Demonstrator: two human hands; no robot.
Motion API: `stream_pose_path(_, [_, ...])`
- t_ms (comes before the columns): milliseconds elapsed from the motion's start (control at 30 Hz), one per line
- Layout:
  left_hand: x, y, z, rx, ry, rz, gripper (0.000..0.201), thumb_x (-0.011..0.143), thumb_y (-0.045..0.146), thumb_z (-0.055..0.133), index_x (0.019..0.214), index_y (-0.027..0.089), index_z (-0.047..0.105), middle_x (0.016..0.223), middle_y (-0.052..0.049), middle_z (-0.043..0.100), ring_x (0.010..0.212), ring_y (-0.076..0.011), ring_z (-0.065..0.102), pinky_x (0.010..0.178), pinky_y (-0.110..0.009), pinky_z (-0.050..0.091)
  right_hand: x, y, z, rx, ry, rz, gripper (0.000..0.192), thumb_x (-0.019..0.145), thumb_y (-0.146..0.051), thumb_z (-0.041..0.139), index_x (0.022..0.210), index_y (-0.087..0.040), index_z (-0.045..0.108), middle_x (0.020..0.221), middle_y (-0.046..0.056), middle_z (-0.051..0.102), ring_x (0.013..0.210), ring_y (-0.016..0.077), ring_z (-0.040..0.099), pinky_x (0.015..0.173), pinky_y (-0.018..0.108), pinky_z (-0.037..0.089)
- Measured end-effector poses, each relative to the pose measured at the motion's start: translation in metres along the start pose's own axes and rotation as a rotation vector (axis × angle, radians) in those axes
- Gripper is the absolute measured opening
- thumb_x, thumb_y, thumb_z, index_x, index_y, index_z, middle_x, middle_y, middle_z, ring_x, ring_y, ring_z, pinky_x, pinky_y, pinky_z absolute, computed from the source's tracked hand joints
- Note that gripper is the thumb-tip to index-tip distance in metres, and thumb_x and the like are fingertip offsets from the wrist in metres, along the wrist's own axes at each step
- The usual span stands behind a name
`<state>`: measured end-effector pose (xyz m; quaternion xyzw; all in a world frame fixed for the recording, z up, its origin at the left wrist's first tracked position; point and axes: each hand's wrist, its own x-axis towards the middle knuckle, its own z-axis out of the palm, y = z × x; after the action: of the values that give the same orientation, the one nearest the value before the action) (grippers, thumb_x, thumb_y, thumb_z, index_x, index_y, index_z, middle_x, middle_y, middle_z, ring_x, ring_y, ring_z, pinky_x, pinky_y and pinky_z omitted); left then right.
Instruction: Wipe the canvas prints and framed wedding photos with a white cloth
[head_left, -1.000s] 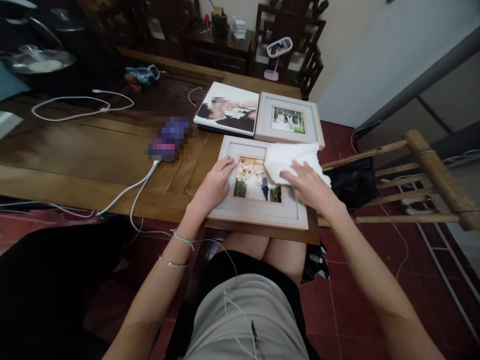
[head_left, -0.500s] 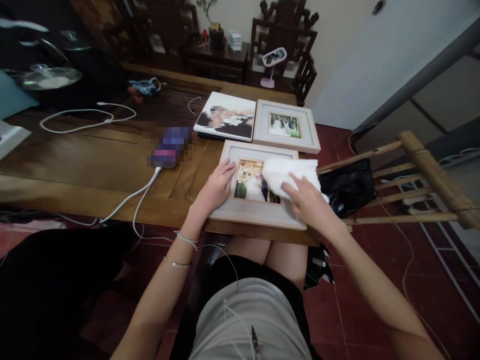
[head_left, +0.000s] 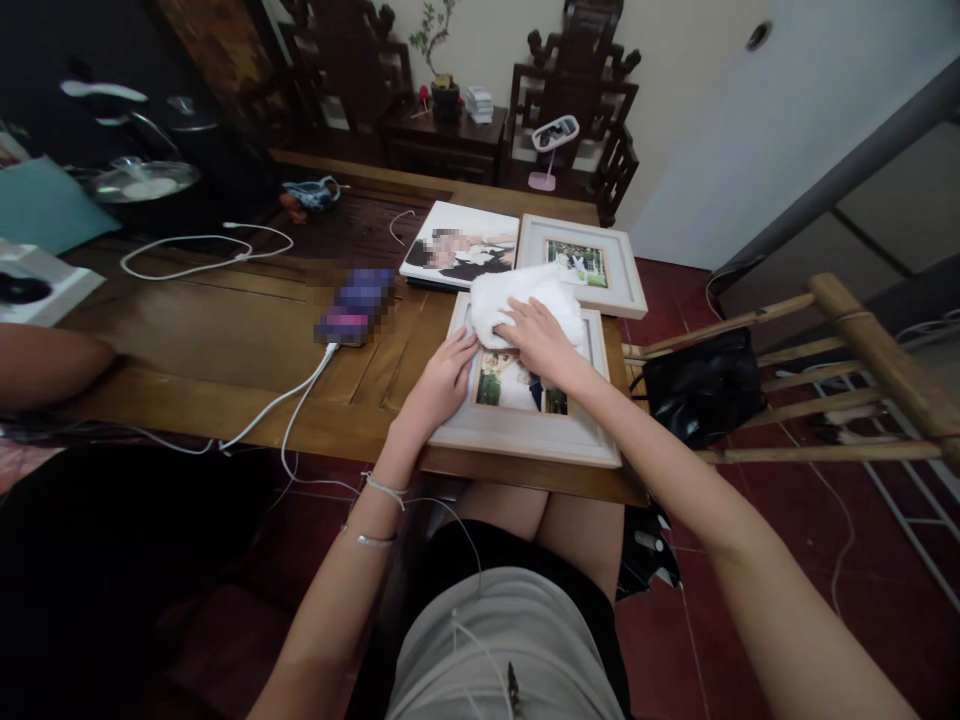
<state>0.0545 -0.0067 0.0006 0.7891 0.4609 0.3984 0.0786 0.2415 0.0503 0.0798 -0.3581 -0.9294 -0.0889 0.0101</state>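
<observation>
A pale wooden picture frame (head_left: 525,435) lies flat at the table's near edge, a photo inside it. My left hand (head_left: 439,385) holds the frame by its left side, fingers over the border. Under my right hand (head_left: 541,342) is a folded white cloth (head_left: 491,298), pressed on the upper part of the frame; the fingers lie bent on the cloth, which hides the top of the photo. Behind, a second framed photo (head_left: 622,265) and a white photo album (head_left: 457,245) sit side by side. The cloth's far edge overlaps the second frame in view.
Left of the frame, a phone (head_left: 356,305) lies with a white cable plugged in. A loose white cable (head_left: 210,270), a glass-lidded pot (head_left: 146,185) and another person's arm (head_left: 52,365) are farther left. A bamboo chair (head_left: 862,330) with a black bag (head_left: 701,385) stands right.
My right hand has slid the cloth left and away from me, from the photo's right side to the frame's top. The left hand stays on the frame. Another person's arm has appeared at left.
</observation>
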Motion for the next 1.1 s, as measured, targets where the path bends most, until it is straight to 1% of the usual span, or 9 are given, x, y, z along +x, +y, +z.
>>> stream_pose_path(200, [-0.003, -0.007, 0.002, -0.021, 0.003, 0.001, 0.042, 0.085, 0.001, 0.040, 0.121, 0.011, 0.061, 0.129, -0.015, 0.062, 0.133, -0.0278, 0.046, 0.110, -0.053, 0.041, -0.053, 0.044, -0.016, -0.127, -0.122, 0.181, 0.042, 0.075, 0.002, 0.047, 0.110, -0.014, 0.065, 0.114, 0.019, 0.065, 0.113, 0.0304, 0.057, 0.101, 0.046, 0.034])
stream_pose_path(333, [-0.005, -0.010, 0.002, -0.023, 0.005, 0.014, 0.049, 0.080, -0.003, 0.038, 0.122, 0.011, 0.060, 0.130, -0.013, 0.062, 0.134, -0.0269, 0.045, 0.111, -0.053, 0.040, -0.081, 0.053, -0.021, -0.167, -0.157, 0.192, 0.044, 0.071, 0.002, 0.046, 0.107, -0.013, 0.065, 0.107, 0.018, 0.066, 0.107, 0.0299, 0.059, 0.098, 0.044, 0.036])
stream_pose_path(467, [-0.004, -0.008, 0.002, -0.023, 0.006, 0.003, 0.049, 0.080, -0.003, 0.037, 0.121, 0.011, 0.060, 0.129, -0.013, 0.062, 0.134, -0.0265, 0.046, 0.110, -0.053, 0.041, -0.113, 0.022, -0.029, -0.119, -0.146, 0.113, 0.045, 0.066, 0.004, 0.045, 0.102, -0.012, 0.066, 0.103, 0.016, 0.067, 0.114, 0.0304, 0.054, 0.103, 0.043, 0.035])
stream_pose_path(600, [-0.003, -0.003, 0.001, -0.031, 0.019, -0.017, 0.048, 0.080, -0.003, 0.037, 0.120, 0.008, 0.061, 0.129, -0.015, 0.062, 0.133, -0.0259, 0.047, 0.111, -0.051, 0.041, -0.155, -0.022, -0.050, 0.017, -0.167, 0.056, 0.048, 0.061, 0.006, 0.045, 0.098, -0.012, 0.068, 0.115, 0.017, 0.065, 0.119, 0.0304, 0.052, 0.107, 0.046, 0.034])
stream_pose_path(667, [-0.002, -0.001, -0.001, -0.031, 0.015, -0.031, 0.046, 0.081, -0.002, 0.038, 0.119, 0.008, 0.062, 0.129, -0.015, 0.062, 0.132, -0.0258, 0.048, 0.111, -0.051, 0.041, -0.167, -0.034, -0.057, 0.074, -0.191, 0.052, 0.050, 0.060, 0.007, 0.043, 0.100, -0.012, 0.068, 0.120, 0.018, 0.063, 0.120, 0.0302, 0.052, 0.108, 0.046, 0.034])
stream_pose_path(767, [-0.001, 0.000, -0.002, -0.033, -0.005, -0.025, 0.040, 0.085, 0.001, 0.040, 0.117, 0.007, 0.063, 0.128, -0.017, 0.063, 0.132, -0.0265, 0.048, 0.110, -0.051, 0.042, -0.164, -0.031, -0.056, 0.101, -0.217, 0.123, 0.052, 0.062, 0.006, 0.042, 0.103, -0.011, 0.067, 0.123, 0.021, 0.061, 0.117, 0.0301, 0.055, 0.106, 0.048, 0.036])
stream_pose_path(867, [-0.001, -0.001, -0.003, -0.042, -0.023, -0.008, 0.037, 0.088, 0.004, 0.040, 0.117, 0.009, 0.063, 0.128, -0.016, 0.062, 0.133, -0.0262, 0.047, 0.109, -0.052, 0.042, -0.137, -0.004, -0.040, 0.085, -0.166, 0.206, 0.050, 0.066, 0.004, 0.042, 0.108, -0.010, 0.065, 0.124, 0.022, 0.061, 0.114, 0.0307, 0.057, 0.105, 0.050, 0.036])
stream_pose_path(1000, [-0.002, -0.002, -0.003, -0.061, -0.018, -0.014, 0.039, 0.088, 0.003, 0.040, 0.118, 0.013, 0.062, 0.129, -0.013, 0.062, 0.133, -0.0251, 0.047, 0.109, -0.054, 0.042, -0.096, 0.038, -0.015, 0.024, -0.094, 0.274, 0.049, 0.071, 0.003, 0.041, 0.114, -0.007, 0.062, 0.118, 0.023, 0.063, 0.123, 0.0321, 0.051, 0.107, 0.055, 0.030])
stream_pose_path(1100, [-0.003, -0.003, -0.003, -0.062, -0.003, -0.011, 0.044, 0.084, -0.002, 0.039, 0.119, 0.011, 0.062, 0.129, -0.014, 0.062, 0.133, -0.0248, 0.047, 0.110, -0.053, 0.041, -0.086, 0.045, -0.008, -0.024, -0.073, 0.277, 0.049, 0.072, 0.004, 0.041, 0.115, -0.006, 0.062, 0.123, 0.025, 0.060, 0.129, 0.0329, 0.046, 0.109, 0.058, 0.025])
